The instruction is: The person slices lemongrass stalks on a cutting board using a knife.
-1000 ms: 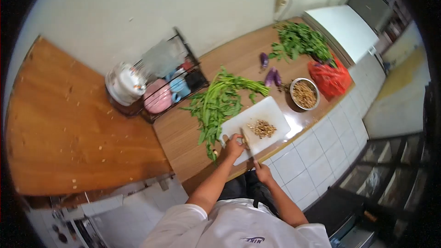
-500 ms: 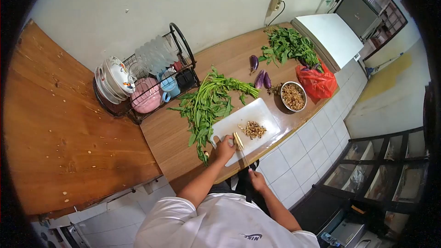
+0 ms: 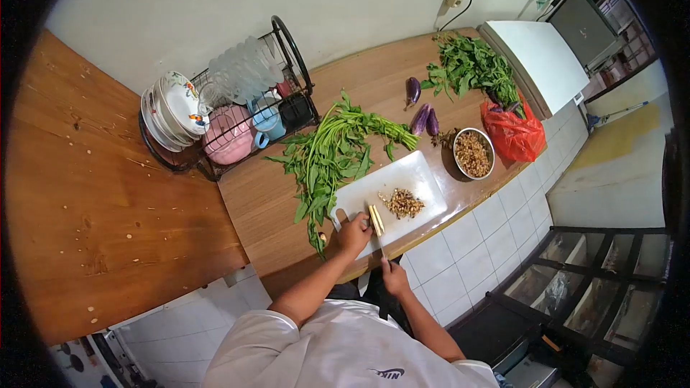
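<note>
My left hand (image 3: 354,236) is closed on a few pale yellow sticks (image 3: 376,220) at the near left part of the white cutting board (image 3: 424,179). My right hand (image 3: 394,277) grips a knife (image 3: 382,249), whose blade lies beside the sticks. Chopped brown and pale bits (image 3: 404,203) are heaped on the board beyond the sticks. A bunch of leafy greens (image 3: 323,151) lies along the board's far left side.
A bowl of chopped bits (image 3: 473,154) stands right of the board, near purple eggplants (image 3: 425,120). Beyond are more greens (image 3: 474,65), a red plastic bag (image 3: 514,133) and a white box (image 3: 535,61). A dish rack (image 3: 298,65) with plates and cups stands at the left.
The view has shifted a little, so the table's things appear slightly displaced. My right hand and the knife have moved slightly closer to the sticks.
</note>
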Available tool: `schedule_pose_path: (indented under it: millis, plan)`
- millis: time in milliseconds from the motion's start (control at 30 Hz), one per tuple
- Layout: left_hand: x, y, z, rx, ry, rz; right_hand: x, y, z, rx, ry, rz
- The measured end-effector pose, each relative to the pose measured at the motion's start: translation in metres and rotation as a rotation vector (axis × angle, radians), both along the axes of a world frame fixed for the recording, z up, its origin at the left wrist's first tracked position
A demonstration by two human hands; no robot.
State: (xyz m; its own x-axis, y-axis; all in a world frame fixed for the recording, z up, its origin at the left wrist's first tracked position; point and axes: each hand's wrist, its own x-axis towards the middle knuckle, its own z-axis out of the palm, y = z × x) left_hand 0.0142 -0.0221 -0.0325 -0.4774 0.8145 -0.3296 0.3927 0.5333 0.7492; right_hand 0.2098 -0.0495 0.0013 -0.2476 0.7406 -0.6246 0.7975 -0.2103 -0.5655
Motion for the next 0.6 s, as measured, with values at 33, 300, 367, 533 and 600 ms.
schedule_pose_path:
  millis: [33,300,367,533,600]
  plan:
    - [0.0,-0.001,0.0,-0.01,-0.001,-0.008,-0.006,0.006,-0.001,0.032,0.011,-0.011]
    - [-0.001,0.004,0.019,-0.025,0.063,-0.061,0.028,-0.001,0.02,-0.097,-0.033,0.047]
    - [0.0,0.001,0.015,-0.004,0.063,-0.042,0.016,0.013,0.019,-0.07,-0.01,0.059]
    - [0.001,-0.001,0.015,0.061,0.08,-0.015,0.002,0.028,0.017,-0.023,0.072,0.027]
    - [0.0,-0.001,0.022,0.049,0.059,-0.015,0.02,0.01,0.013,-0.015,0.033,0.04]
